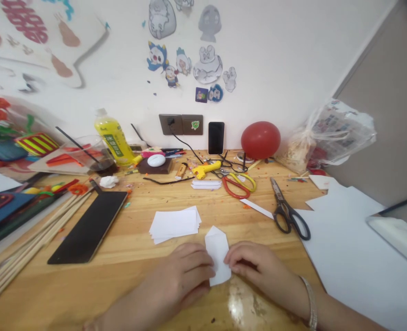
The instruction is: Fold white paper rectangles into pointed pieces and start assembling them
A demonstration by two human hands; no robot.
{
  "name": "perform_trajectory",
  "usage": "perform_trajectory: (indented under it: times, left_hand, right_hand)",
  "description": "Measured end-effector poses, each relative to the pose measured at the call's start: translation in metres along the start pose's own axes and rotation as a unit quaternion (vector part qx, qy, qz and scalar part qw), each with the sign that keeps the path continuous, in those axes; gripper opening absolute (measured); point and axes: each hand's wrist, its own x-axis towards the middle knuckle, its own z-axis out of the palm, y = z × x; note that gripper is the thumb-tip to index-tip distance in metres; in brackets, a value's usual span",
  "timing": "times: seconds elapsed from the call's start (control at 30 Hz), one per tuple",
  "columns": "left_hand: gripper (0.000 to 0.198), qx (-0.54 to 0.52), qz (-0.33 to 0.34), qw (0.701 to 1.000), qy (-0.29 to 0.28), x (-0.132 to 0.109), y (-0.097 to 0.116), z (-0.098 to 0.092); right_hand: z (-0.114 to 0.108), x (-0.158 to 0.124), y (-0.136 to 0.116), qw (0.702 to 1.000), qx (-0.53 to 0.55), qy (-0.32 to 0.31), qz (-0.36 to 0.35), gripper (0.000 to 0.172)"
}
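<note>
The left hand [181,276] is beside the folded white paper [219,253] on its left, back turned up, fingers bent and bunched, tips touching that edge. The right hand [258,264] meets the paper's opposite edge, its fingers arched and their tips drawn together there. Whether either hand pinches or merely rests against it cannot be told. The left forearm [131,305] slants in from the paper's near left; the right forearm [341,315] reaches in from its near right, wrist almost straight.
</note>
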Motion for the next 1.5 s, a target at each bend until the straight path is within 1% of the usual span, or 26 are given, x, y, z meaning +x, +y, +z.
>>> perform_trajectory:
  times: [0.07, 0.17, 0.27, 0.37, 0.43, 0.5, 0.57, 0.63, 0.7, 0.8, 0.9, 1.07, 1.1, 1.2, 1.27, 1.37, 1.5]
  left_hand:
    - [0.015, 0.006, 0.003, 1.0, 0.016, -0.001, -0.001, -0.002]
    - [0.011, 0.008, -0.009, 0.999, 0.039, 0.0, 0.0, -0.003]
    - [0.012, 0.003, -0.022, 0.999, 0.046, 0.001, 0.002, -0.003]
    - [0.014, -0.008, -0.044, 0.997, 0.057, 0.0, 0.003, -0.001]
    - [0.015, -0.032, -0.069, 0.996, 0.052, -0.001, 0.004, 0.0]
    - [0.016, -0.063, -0.09, 0.994, 0.03, -0.003, 0.004, 0.0]
    - [0.021, -0.089, -0.094, 0.992, -0.001, -0.003, 0.005, -0.001]
    - [0.027, -0.101, -0.091, 0.991, -0.015, -0.003, 0.006, -0.003]
    - [0.03, -0.102, -0.086, 0.991, -0.01, -0.003, 0.007, -0.004]
    - [0.026, -0.1, -0.082, 0.992, 0.004, -0.003, 0.008, -0.004]
    - [0.023, -0.104, -0.091, 0.99, -0.001, -0.001, 0.01, -0.006]
    - [0.022, -0.13, -0.16, 0.978, -0.031, 0.005, 0.017, -0.01]
    - [0.021, -0.125, -0.163, 0.978, -0.031, 0.005, 0.017, -0.009]
    - [0.017, -0.068, -0.121, 0.99, -0.008, 0.005, 0.016, 0.001]
    - [0.015, -0.033, -0.114, 0.993, 0.005, 0.005, 0.014, 0.008]
    - [0.013, -0.035, -0.156, 0.987, 0.002, 0.006, 0.012, 0.016]
    - [0.012, -0.044, -0.207, 0.977, -0.007, 0.012, 0.015, 0.019]
  right_hand:
    - [0.001, 0.0, 0.001, 0.999, 0.027, 0.011, 0.027, 0.011]
    - [0.002, 0.0, 0.003, 0.995, 0.083, 0.023, 0.052, 0.01]
    - [0.002, 0.0, 0.005, 0.99, 0.123, 0.031, 0.067, 0.009]
    - [0.002, 0.0, 0.004, 0.99, 0.124, 0.024, 0.059, 0.009]
    - [0.002, 0.001, 0.003, 0.992, 0.115, 0.017, 0.042, 0.01]
    - [0.002, 0.002, 0.001, 0.994, 0.101, 0.014, 0.034, 0.011]
    - [0.001, 0.002, 0.0, 0.996, 0.088, 0.009, 0.034, 0.008]
    - [0.001, 0.001, -0.001, 0.996, 0.083, -0.003, 0.034, 0.006]
    - [0.0, 0.0, -0.001, 0.996, 0.085, -0.016, 0.036, 0.007]
    - [0.0, 0.0, 0.0, 0.995, 0.087, -0.022, 0.04, 0.012]
    - [0.001, 0.001, 0.0, 0.996, 0.08, -0.021, 0.031, 0.012]
    - [0.001, 0.001, 0.0, 0.997, 0.067, -0.025, -0.003, 0.009]
    - [0.001, 0.001, -0.001, 0.998, 0.058, -0.023, -0.004, 0.009]
    - [0.001, 0.001, -0.002, 0.999, 0.018, -0.025, -0.008, 0.011]
    - [0.001, 0.001, -0.003, 0.999, -0.017, -0.026, -0.012, 0.013]
    - [0.003, 0.002, -0.005, 0.998, -0.066, -0.023, -0.007, 0.014]
    - [0.006, 0.004, -0.007, 0.994, -0.105, -0.01, 0.009, 0.015]
